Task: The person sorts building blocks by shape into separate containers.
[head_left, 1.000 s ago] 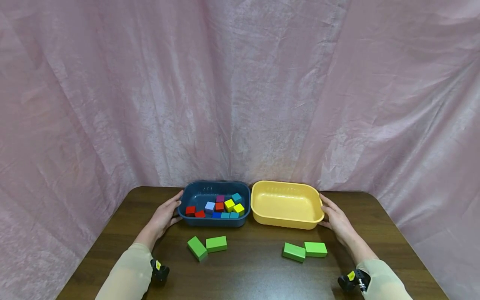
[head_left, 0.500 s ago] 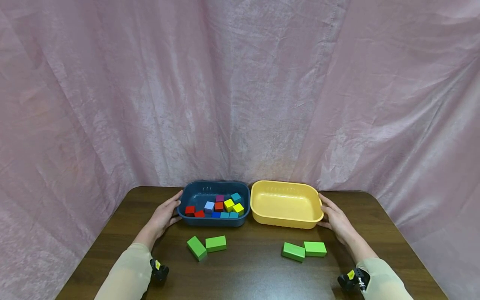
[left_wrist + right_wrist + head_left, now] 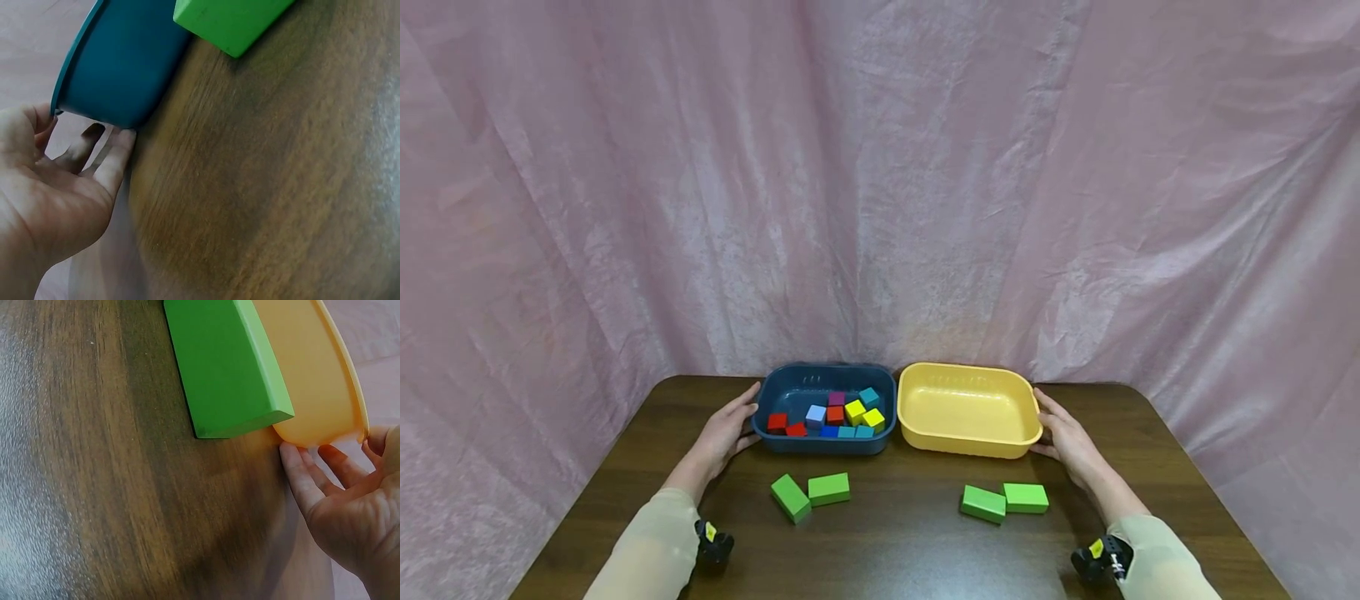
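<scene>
A dark blue plastic bin [image 3: 823, 446] stands at the back of the table, holding several small coloured cubes [image 3: 835, 415]. Beside it on the right is a yellow bin [image 3: 966, 446] with nothing inside. My left hand [image 3: 718, 437] touches the blue bin's left end with extended fingers, some low by the table and one at the rim, as the left wrist view shows. Likewise, the fingers of my right hand [image 3: 1071, 446] rest against the yellow bin's right end, at its rim and lower edge. Neither hand's fingers wrap around a bin.
Two green blocks [image 3: 828, 489] lie on the brown wooden table [image 3: 895, 542] in front of the blue bin. Another pair of green blocks [image 3: 1026, 498] lies before the yellow bin. Behind the table hangs a pink curtain [image 3: 880, 183].
The head view has shifted slightly, so everything appears a little farther left. Both hands keep their places at the ends of the bins.
</scene>
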Motion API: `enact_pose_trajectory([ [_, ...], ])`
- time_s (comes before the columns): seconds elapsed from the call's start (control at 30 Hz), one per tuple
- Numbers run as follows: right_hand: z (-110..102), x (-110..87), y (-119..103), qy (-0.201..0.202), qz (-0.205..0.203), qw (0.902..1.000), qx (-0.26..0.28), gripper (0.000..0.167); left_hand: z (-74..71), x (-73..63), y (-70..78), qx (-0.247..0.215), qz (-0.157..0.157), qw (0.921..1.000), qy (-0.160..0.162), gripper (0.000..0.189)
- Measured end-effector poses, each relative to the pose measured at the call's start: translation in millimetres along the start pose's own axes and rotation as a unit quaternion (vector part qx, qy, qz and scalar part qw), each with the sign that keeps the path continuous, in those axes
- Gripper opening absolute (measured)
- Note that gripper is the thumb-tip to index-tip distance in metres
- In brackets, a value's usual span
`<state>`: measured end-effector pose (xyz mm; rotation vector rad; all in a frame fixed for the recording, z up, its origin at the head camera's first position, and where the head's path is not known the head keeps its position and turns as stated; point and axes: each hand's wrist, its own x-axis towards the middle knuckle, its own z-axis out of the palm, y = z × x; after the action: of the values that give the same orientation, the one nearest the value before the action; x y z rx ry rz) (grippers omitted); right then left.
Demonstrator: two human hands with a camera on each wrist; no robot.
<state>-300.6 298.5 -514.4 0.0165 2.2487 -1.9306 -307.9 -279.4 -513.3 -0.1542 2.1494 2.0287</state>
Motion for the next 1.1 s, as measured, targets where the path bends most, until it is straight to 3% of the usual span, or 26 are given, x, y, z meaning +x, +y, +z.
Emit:
enact_pose_trajectory([
  [0.2, 3.1, 4.3, -0.3, 0.0, 0.004, 1.0, 0.003, 0.059, -9.5, -4.8, 1.7, 0.01, 0.015, 0.9995, 0.024, 0.056],
  [0.37, 2.2, 5.8, -0.9, -0.004, -0.002, 1.0, 0.003, 0.06, -23.7, -17.7, 13.5, 0.051, 0.07, 0.9923, 0.089, 0.055],
  [0.53, 0.8, 6.3, -1.6, -0.008, -0.009, 0.9999, 0.0, 0.06, -34.9, -31.9, 25.2, 0.108, 0.134, 0.9767, 0.129, 0.054],
  [0.73, 2.2, 7.8, -0.8, -0.013, -0.011, 0.9999, -0.002, 0.061, -39.3, -50.8, 32.1, 0.171, 0.185, 0.9596, 0.125, 0.052],
  [0.97, 1.7, 9.5, 0.6, -0.018, -0.002, 0.9998, 0.005, 0.061, -23.5, -84.7, 38.0, 0.248, 0.245, 0.933, 0.088, 0.041],
  [1.1, -0.7, 8.1, 1.0, -0.017, -0.001, 0.9998, 0.005, 0.061, -10.4, -99.0, 39.2, 0.318, 0.244, 0.912, 0.088, 0.037],
])
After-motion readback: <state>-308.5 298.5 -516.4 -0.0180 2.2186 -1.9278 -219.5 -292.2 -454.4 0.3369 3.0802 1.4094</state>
